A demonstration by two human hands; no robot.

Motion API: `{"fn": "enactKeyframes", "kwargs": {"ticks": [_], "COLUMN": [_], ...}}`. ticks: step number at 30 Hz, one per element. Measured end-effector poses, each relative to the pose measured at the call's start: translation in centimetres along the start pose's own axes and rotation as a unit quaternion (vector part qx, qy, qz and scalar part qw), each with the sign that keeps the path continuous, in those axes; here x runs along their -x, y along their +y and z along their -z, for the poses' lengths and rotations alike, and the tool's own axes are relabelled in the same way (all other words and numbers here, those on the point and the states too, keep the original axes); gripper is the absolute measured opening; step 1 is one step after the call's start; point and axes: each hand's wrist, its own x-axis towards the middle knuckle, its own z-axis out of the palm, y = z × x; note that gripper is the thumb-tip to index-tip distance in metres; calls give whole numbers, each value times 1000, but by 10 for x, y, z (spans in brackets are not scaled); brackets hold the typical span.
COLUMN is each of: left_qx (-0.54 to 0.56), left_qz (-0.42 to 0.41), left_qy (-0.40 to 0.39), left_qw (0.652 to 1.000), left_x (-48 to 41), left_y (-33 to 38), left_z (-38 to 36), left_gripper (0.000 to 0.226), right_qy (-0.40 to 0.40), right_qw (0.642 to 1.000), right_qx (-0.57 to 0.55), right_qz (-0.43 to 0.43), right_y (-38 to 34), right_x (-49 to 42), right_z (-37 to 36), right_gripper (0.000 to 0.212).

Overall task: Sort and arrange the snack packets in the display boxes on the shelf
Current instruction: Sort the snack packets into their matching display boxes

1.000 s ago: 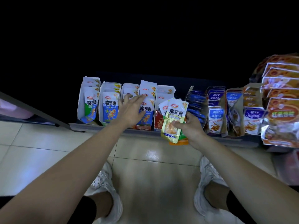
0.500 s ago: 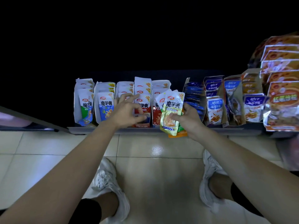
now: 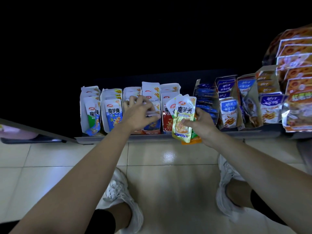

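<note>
A row of white display boxes point(image 3: 83, 114) stands on the low shelf point(image 3: 253, 132), filled with upright snack packets. My left hand point(image 3: 138, 114) reaches into the third box, fingers curled over the tops of its blue packets point(image 3: 152, 124). My right hand point(image 3: 202, 124) grips a fanned bunch of packets point(image 3: 184, 119), yellow-green one in front with orange and green ones behind, held just in front of the red-packet box point(image 3: 167, 122). Boxes with green packets point(image 3: 92, 115) and light-blue packets point(image 3: 113, 114) stand at the left.
Right of my hands stand cardboard boxes of dark-blue fish-snack packets point(image 3: 228, 112) and stacked orange packets point(image 3: 298, 92) at the far right. A dark shelf edge point(image 3: 33, 139) juts in from the left. My white shoes point(image 3: 121, 200) rest on the glossy tiled floor below.
My left hand's fingers have curled down tighter onto the packets in the third box. The right hand keeps its bunch in nearly the same place. The view has shifted slightly.
</note>
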Motion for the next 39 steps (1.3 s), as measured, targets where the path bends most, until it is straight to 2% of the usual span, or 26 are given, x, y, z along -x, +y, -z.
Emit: {"fn": "enactKeyframes", "kwargs": {"ticks": [3,6,9,12,16,21,24,26,28,32,36,39], "left_qx": [62,103,64,23,-11,33,103,181,242,314,426,436], "left_qz": [-55,-120,-164,-211,-216,-132,10,134,201,249,259,242], "left_qy": [64,119,167,231,262,272,293,292,273,272,290,293], "left_qw": [995,980,970,950,941,953,950,930,909,875,817,816], "left_x": [5,26,54,74,87,85,78,71,65,62,63,62], "left_y": [-3,-7,-4,0,-1,4,12,17,18,12,12,13], "left_z": [7,9,6,-1,-8,-7,2,13,22,37,62,83], "left_gripper": [41,28,15,12,9,4,11,15,11,10,18,12], "right_qy": [1,0,0,7,9,2,4,7,9,11,7,-7], "right_qw": [1000,1000,1000,1000,1000,1000,999,999,999,999,998,997], "right_qx": [-5,2,0,-5,-9,-17,-18,-19,-20,-34,-45,-58], "right_qz": [-1,3,9,23,24,22,26,28,28,28,48,45], "right_y": [-1,-2,-3,-6,-10,-10,-11,-11,-11,-13,-22,-29], "right_x": [0,-1,-1,0,4,8,7,6,5,5,6,6], "right_z": [0,-4,-8,-10,-11,-13,-14,-13,-13,-14,-16,-18], "right_gripper": [50,53,54,50,48,44,43,43,43,44,44,42]}}
